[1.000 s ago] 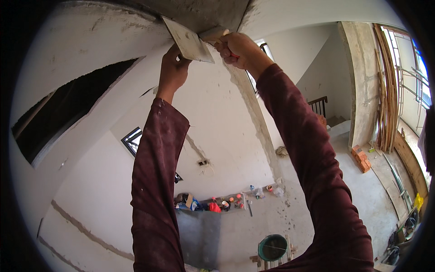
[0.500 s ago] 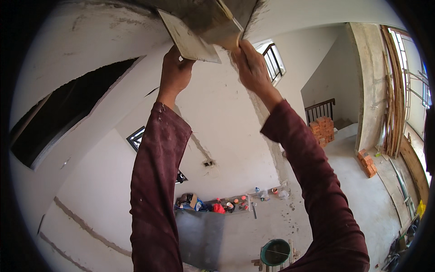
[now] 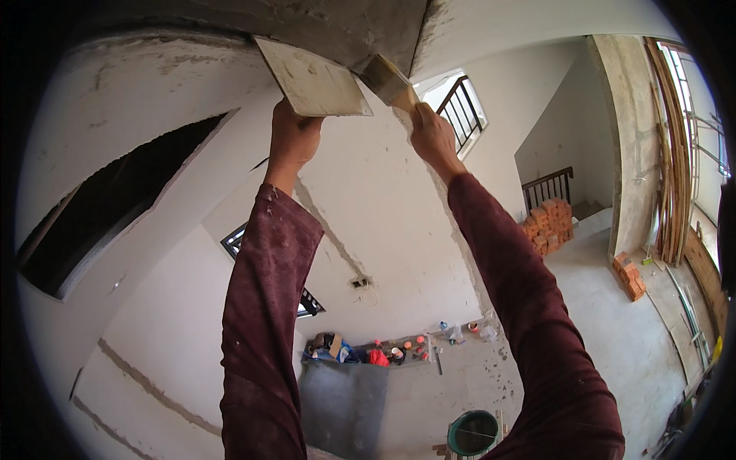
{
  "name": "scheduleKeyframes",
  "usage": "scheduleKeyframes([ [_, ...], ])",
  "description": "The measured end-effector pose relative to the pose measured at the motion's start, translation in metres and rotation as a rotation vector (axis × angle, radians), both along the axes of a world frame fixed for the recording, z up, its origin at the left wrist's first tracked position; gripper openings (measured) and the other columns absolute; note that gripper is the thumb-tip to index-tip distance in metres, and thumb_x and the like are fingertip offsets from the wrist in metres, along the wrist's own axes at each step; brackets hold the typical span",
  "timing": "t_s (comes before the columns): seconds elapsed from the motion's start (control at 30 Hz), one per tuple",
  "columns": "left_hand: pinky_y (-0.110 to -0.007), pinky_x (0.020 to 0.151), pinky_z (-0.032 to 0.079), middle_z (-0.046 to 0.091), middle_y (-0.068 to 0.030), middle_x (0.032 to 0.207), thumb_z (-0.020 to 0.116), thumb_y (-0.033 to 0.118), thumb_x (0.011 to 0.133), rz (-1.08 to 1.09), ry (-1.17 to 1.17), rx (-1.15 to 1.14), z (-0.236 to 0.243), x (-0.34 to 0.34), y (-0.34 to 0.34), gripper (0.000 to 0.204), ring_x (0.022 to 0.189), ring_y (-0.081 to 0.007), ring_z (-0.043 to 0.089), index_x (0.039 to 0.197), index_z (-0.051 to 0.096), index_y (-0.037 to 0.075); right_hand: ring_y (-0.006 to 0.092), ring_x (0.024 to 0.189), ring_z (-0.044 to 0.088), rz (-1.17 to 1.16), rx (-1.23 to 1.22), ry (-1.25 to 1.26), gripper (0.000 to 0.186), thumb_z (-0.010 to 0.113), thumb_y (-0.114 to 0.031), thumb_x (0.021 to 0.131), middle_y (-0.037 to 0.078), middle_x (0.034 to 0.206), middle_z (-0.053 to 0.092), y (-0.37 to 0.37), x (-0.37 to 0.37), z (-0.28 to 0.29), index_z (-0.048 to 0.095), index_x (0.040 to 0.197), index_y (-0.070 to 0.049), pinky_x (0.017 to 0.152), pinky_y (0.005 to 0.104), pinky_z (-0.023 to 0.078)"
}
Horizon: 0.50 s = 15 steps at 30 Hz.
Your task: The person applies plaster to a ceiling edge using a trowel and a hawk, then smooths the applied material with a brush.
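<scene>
Our left hand (image 3: pixel 294 138), fingers wrapped beneath the flat pale rectangular plaster board (image 3: pixel 313 78), has lowered it off the grey ceiling patch (image 3: pixel 307 27), while our right hand (image 3: pixel 432 138), fist-closed on the wooden-handled trowel (image 3: pixel 389 78), now angles its blade up-left, freeing the wet strip for smoothing.

Both arms in dark red sleeves reach up from the lower edge toward the top centre of the frame. The left hand (image 3: pixel 294 140) and the right hand (image 3: pixel 433 139) are each raised overhead, fingers closed in a grip.
</scene>
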<state>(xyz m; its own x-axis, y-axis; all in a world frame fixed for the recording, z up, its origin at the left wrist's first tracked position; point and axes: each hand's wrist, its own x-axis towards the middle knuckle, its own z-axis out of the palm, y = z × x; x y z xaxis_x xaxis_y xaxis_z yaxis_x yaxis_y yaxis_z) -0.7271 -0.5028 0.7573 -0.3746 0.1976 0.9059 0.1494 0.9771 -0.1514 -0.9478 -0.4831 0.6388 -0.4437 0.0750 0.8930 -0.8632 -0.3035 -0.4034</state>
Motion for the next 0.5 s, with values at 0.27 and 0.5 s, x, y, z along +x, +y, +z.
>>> scheduleKeyframes([
  [0.27,-0.032,0.079,0.047,0.069,-0.0121,0.092,0.061,0.008,0.082,0.021,-0.025,-0.020,0.001,0.007,-0.002,0.018,0.087,-0.0241,0.065,0.098,0.062,-0.001,0.0436,0.071,0.054,0.179,-0.347,0.251,0.009,0.053,-0.009,0.090,0.021,0.077,0.055,0.027,0.046,0.035,0.045,0.090,-0.004,0.057,0.0494,0.039],
  [0.5,-0.033,0.089,0.042,0.062,-0.0097,0.107,0.066,0.018,0.085,0.111,-0.119,0.117,0.005,0.003,0.006,0.033,0.101,-0.0211,0.056,0.109,0.057,-0.002,0.0433,0.069,0.056,-0.040,-0.153,0.137,0.009,0.051,-0.010,0.091,0.020,0.074,0.057,-0.010,0.004,0.029,0.045,0.092,-0.003,0.054,0.0470,0.041],
])
